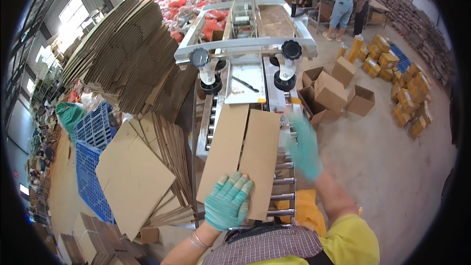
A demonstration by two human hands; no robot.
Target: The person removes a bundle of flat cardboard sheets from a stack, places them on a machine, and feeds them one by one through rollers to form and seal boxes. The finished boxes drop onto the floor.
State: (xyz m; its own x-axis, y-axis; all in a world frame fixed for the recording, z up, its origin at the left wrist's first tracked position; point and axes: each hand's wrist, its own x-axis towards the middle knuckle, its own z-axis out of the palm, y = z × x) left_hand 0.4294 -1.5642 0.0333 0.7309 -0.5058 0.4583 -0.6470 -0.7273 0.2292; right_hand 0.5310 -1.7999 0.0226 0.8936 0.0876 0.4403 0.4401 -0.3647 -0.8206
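Note:
A cardboard box [259, 136] with its two long flaps folded in lies on a roller conveyor [283, 181], its far end at the white plate of a carton-sealing machine [245, 81]. A narrow gap runs between the flaps. My left hand [228, 200], in a green-striped work glove, rests flat on the near end of the flaps, fingers a little apart. My right hand [304, 147], gloved in green and blurred, is raised beside the right edge of the conveyor, with nothing seen in it. Black rollers and knobs flank the machine's plate.
Stacked flat cardboard sheets [125, 55] rise at the left, with more cardboard blanks [136, 176] nearer and a blue plastic crate [92, 176] beside them. Open cartons [329, 92] and taped parcels [408, 99] lie on the floor at right. People [342, 0] stand by a table behind.

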